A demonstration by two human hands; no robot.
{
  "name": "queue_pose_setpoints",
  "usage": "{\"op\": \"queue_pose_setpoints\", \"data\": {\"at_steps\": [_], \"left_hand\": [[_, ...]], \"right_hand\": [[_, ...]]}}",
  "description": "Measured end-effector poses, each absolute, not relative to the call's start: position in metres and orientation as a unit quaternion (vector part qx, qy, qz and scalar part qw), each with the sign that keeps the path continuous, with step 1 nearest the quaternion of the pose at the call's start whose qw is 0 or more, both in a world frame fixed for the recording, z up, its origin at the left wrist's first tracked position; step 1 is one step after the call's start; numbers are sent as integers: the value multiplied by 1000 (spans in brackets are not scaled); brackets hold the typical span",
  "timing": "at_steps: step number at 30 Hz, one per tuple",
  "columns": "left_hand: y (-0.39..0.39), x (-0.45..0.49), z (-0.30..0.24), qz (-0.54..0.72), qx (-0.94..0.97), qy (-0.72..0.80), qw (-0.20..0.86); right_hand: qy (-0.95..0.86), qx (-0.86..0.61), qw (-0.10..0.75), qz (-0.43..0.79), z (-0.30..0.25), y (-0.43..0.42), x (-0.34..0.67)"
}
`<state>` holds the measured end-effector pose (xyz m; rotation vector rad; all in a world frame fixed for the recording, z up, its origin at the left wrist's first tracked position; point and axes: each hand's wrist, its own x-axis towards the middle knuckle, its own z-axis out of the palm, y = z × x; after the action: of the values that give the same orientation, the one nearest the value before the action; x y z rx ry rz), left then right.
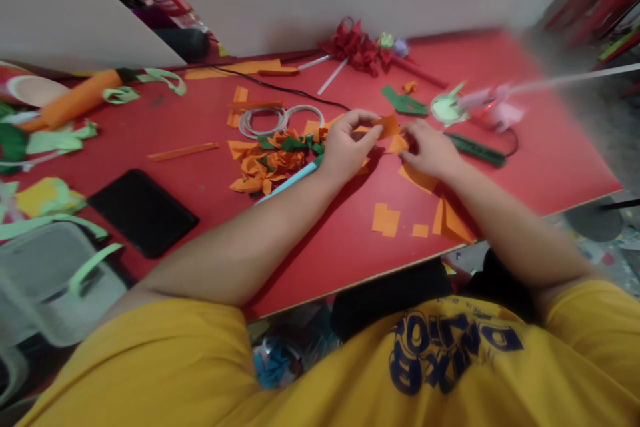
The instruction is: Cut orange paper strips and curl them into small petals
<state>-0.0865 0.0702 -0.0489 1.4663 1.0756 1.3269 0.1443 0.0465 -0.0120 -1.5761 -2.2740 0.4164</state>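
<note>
My left hand (345, 143) pinches a small folded piece of orange paper (388, 126) between thumb and fingers. From the other side, my right hand (431, 148) has its fingertips closed on a second orange paper piece (398, 144), just below the first. A larger orange sheet (419, 178) lies beneath my right hand. Small orange squares (385, 219) and a folded orange strip (454, 221) rest nearer the table's front edge. Beside my left wrist lies a bunch of orange paper flowers (260, 170) with green bits and a light blue stick (291, 183).
On the red table (310, 253) are a black tablet-like slab (144, 212), a coiled pale cable (263, 121), red paper flowers (353, 47), a green paper scrap (404, 101) and a dark green bar (477, 149). A grey plastic container (55, 280) sits at left.
</note>
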Motion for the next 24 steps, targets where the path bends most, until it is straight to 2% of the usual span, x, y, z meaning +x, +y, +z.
{"op": "queue_pose_setpoints", "data": {"at_steps": [8, 11, 15, 24], "left_hand": [[62, -87, -36, 504, 624, 460, 382], [59, -86, -32, 493, 635, 449, 390], [55, -85, -31, 469, 635, 415, 452], [58, -83, -38, 463, 607, 374, 527]], "right_hand": [[-731, -450, 363, 362, -15, 50, 161], [-719, -427, 426, 346, -11, 52, 159], [-710, -439, 431, 343, -13, 56, 156], [-684, -414, 410, 439, -22, 57, 154]]}}
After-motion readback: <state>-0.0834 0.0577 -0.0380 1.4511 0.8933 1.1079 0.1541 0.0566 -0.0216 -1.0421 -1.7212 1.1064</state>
